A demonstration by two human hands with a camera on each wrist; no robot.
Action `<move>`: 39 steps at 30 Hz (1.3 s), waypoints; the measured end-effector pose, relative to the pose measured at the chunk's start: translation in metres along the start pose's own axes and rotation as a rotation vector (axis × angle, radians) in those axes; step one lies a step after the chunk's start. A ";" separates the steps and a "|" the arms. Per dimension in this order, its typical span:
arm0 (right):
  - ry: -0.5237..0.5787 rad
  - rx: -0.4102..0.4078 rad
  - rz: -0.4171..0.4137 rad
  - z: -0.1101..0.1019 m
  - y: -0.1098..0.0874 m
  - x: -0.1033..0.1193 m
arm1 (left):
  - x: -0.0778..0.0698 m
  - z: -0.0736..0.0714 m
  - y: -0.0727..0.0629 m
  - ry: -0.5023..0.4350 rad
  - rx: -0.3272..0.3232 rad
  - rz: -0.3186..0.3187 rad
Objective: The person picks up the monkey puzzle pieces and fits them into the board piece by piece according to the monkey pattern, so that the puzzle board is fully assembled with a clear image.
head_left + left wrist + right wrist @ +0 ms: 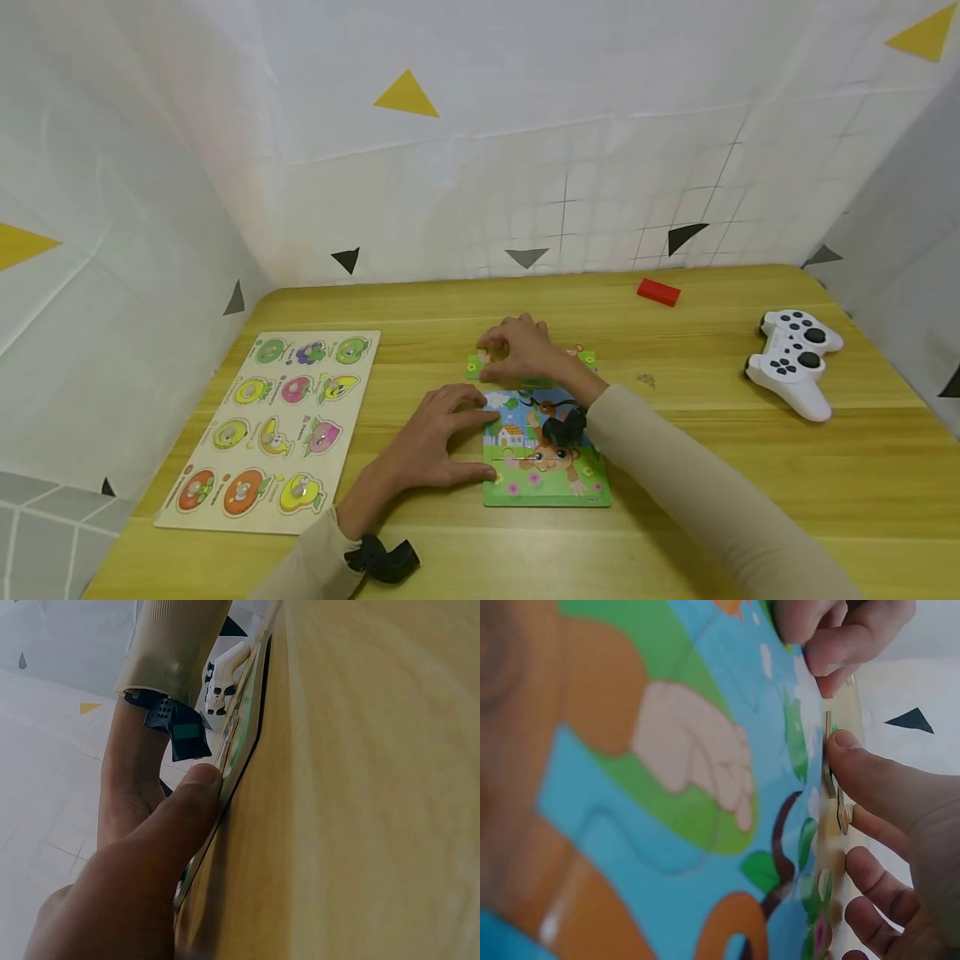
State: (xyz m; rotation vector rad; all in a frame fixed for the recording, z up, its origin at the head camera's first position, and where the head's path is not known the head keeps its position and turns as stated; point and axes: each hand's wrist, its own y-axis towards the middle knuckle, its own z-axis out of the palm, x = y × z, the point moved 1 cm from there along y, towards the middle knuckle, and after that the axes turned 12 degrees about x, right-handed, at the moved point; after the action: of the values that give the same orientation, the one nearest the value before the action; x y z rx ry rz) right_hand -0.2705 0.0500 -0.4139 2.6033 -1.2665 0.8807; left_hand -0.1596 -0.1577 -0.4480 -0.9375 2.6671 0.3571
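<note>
A jigsaw puzzle with a monkey, a small house and flowers lies on the table in front of me. My left hand rests at its left side, thumb extended along the lower edge and fingertips at the upper left corner. Just behind the puzzle, my right hand pinches a green-edged puzzle piece between thumb and fingers. In the right wrist view the thumb touches that thin piece, low over the table. More loose puzzle pieces lie behind the puzzle, partly hidden by the right hand.
On the left lies a wooden fruit board with knobbed pieces. A white game controller is at the right, and a small red block near the back edge. A white sheet hangs behind the table.
</note>
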 end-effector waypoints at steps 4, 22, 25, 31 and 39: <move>0.013 0.013 0.001 -0.001 0.001 -0.001 | 0.000 0.000 0.000 -0.006 0.006 -0.002; 0.133 0.008 -0.085 0.000 0.003 -0.007 | 0.001 0.002 0.002 0.014 0.005 0.004; 0.140 -0.006 -0.095 0.000 0.003 -0.007 | 0.002 0.003 0.002 0.016 0.004 0.004; 0.164 -0.033 -0.118 -0.002 0.003 -0.007 | 0.001 0.002 0.001 0.021 -0.010 0.015; 0.253 -0.029 -0.153 -0.004 0.001 -0.010 | 0.001 0.000 0.001 0.014 -0.005 0.009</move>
State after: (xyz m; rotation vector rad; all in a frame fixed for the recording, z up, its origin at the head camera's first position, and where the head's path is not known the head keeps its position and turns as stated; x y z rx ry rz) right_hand -0.2784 0.0573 -0.4160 2.4319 -0.9935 1.1098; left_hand -0.1605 -0.1574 -0.4482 -0.9337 2.6850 0.3607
